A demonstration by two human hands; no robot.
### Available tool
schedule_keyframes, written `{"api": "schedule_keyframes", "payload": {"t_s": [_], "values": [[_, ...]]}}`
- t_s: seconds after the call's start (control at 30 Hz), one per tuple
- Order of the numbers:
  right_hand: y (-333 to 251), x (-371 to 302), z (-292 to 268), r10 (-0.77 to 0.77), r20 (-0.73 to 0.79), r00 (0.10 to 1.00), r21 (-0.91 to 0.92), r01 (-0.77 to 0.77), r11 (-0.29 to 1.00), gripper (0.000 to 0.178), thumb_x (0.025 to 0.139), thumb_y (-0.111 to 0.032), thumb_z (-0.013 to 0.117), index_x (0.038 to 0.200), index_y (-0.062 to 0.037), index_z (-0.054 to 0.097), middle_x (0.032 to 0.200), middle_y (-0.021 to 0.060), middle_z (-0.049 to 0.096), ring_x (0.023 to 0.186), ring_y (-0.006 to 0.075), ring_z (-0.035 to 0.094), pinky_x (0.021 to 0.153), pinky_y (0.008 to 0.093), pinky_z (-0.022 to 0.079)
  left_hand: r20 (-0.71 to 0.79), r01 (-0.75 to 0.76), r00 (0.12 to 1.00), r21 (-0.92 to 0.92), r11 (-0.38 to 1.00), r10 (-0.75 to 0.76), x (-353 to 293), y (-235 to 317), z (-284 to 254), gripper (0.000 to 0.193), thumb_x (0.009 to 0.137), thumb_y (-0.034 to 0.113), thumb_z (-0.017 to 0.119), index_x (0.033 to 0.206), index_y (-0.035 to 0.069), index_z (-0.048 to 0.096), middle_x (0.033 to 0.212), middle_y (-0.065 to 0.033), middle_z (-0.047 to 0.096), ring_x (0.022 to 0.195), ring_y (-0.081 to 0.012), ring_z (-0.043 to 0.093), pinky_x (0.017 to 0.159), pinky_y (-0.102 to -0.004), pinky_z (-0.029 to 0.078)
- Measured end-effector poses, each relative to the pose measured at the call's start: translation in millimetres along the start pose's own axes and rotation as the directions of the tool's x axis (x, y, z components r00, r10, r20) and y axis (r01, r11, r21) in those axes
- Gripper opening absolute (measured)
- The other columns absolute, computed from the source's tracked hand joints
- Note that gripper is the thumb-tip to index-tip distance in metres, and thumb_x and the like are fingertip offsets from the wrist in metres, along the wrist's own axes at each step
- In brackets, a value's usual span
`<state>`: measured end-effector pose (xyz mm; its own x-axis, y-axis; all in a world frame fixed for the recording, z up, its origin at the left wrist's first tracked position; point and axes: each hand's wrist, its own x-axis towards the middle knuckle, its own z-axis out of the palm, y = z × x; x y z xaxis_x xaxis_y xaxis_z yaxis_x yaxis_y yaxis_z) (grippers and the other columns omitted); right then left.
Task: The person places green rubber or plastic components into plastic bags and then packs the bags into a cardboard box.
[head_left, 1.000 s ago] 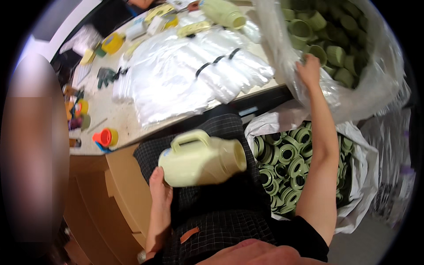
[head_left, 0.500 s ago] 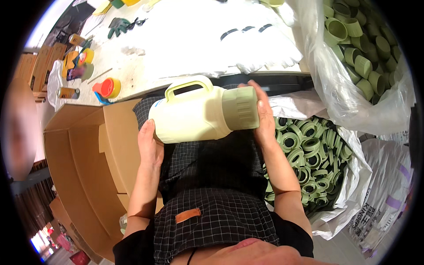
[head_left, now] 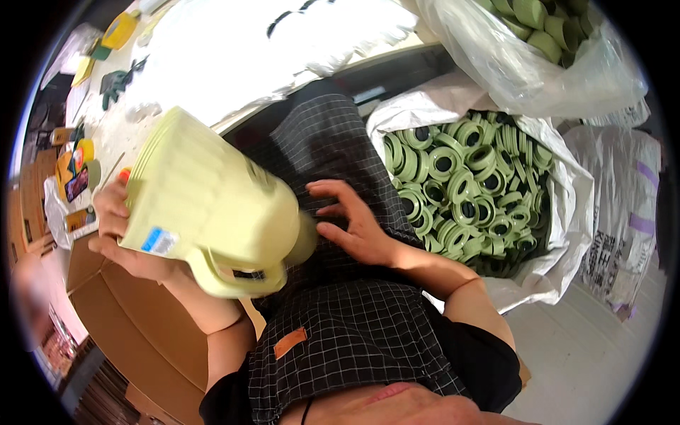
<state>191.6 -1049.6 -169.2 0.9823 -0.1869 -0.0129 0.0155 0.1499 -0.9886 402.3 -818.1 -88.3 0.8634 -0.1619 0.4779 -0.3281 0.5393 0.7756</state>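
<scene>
A pale yellow-green vacuum jug (head_left: 212, 191) is tilted over my lap, its base up at the left and its handle (head_left: 237, 280) toward me. My left hand (head_left: 124, 237) grips it at the base end, next to a small blue-and-white sticker (head_left: 159, 241). The darker green cap (head_left: 306, 239) points down to the right, mostly hidden behind the jug's shoulder and blurred. My right hand (head_left: 358, 228) is just beside the cap with fingers spread, holding nothing.
An open cardboard box (head_left: 142, 319) stands at my left. On my right a white sack (head_left: 570, 212) holds several green rings (head_left: 464, 184). Beyond it, a clear plastic bag (head_left: 538, 85) contains green cups (head_left: 559, 32). A glove (head_left: 113, 86) and tape lie on the worktable.
The jug has swung left and turned, so its handle now faces me and its cap points down right. My right hand has let go of the cap. The view has shifted.
</scene>
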Motion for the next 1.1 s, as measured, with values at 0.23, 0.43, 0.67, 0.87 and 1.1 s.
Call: {"api": "schedule_keyframes", "payload": {"t_s": [0.23, 0.43, 0.67, 0.87, 1.1], "values": [[169, 10, -181, 0.245, -0.671, 0.700, -0.114, -0.424, 0.898, 0.032, 0.089, -0.013, 0.067, 0.116, 0.0039, 0.059, 0.097, 0.0115, 0.067, 0.092, 0.0197, 0.066, 0.077, 0.0300, 0.052, 0.215, 0.379, 0.832, 0.452, 0.807, -0.511, -23, -100, 58, 0.083, 0.098, 0.065, 0.042, 0.141, -0.005, 0.045, 0.140, -0.0176, 0.051, 0.134, -0.0285, 0.044, 0.118, -0.0433, 0.026], [299, 28, -226, 0.341, -0.760, 0.553, -0.501, -0.833, 0.236, 0.071, 0.082, -0.031, 0.073, 0.134, 0.0073, 0.045, 0.132, 0.0270, 0.054, 0.122, 0.0404, 0.055, 0.104, 0.0443, 0.046, 0.139, 0.348, 0.753, 0.745, 0.569, -0.643, -71, -54, 50, 0.101, 0.090, 0.070, 0.054, 0.156, 0.000, 0.021, 0.159, -0.0209, 0.025, 0.146, -0.0340, 0.029, 0.120, -0.0508, 0.021], [334, 37, -249, 0.595, -0.751, 0.285, -0.308, -0.949, 0.065, 0.062, 0.086, -0.044, 0.068, 0.123, 0.0052, 0.059, 0.123, 0.0279, 0.064, 0.122, 0.0393, 0.055, 0.104, 0.0411, 0.046, -0.250, 0.546, 0.729, 0.774, 0.320, -0.637, -121, -40, 45, 0.065, 0.099, 0.027, 0.055, 0.151, -0.004, 0.030, 0.144, -0.0181, 0.044, 0.118, -0.0216, 0.048, 0.103, -0.0363, 0.039], [296, -37, -237, 0.172, -0.800, 0.574, -0.462, -0.774, 0.434, 0.045, 0.086, -0.031, 0.070, 0.104, 0.0074, 0.056, 0.100, 0.0283, 0.064, 0.094, 0.0450, 0.062, 0.087, 0.0462, 0.048, -0.102, 0.565, 0.740, 0.630, 0.533, -0.665, -88, -47, 13, 0.058, 0.104, 0.038, 0.049, 0.141, -0.006, 0.045, 0.140, -0.0170, 0.053, 0.125, -0.0228, 0.052, 0.108, -0.0370, 0.040], [201, -54, -230, -0.049, -0.910, 0.411, -0.257, -0.468, 0.846, 0.027, 0.094, -0.015, 0.065, 0.105, 0.0028, 0.049, 0.097, 0.0142, 0.063, 0.087, 0.0209, 0.057, 0.084, 0.0347, 0.047, 0.024, 0.472, 0.796, 0.600, 0.646, -0.604, -104, -55, 11, 0.055, 0.105, 0.042, 0.047, 0.136, -0.003, 0.053, 0.087, 0.0016, 0.044, 0.077, -0.0082, 0.038, 0.069, -0.0239, 0.028]]}}
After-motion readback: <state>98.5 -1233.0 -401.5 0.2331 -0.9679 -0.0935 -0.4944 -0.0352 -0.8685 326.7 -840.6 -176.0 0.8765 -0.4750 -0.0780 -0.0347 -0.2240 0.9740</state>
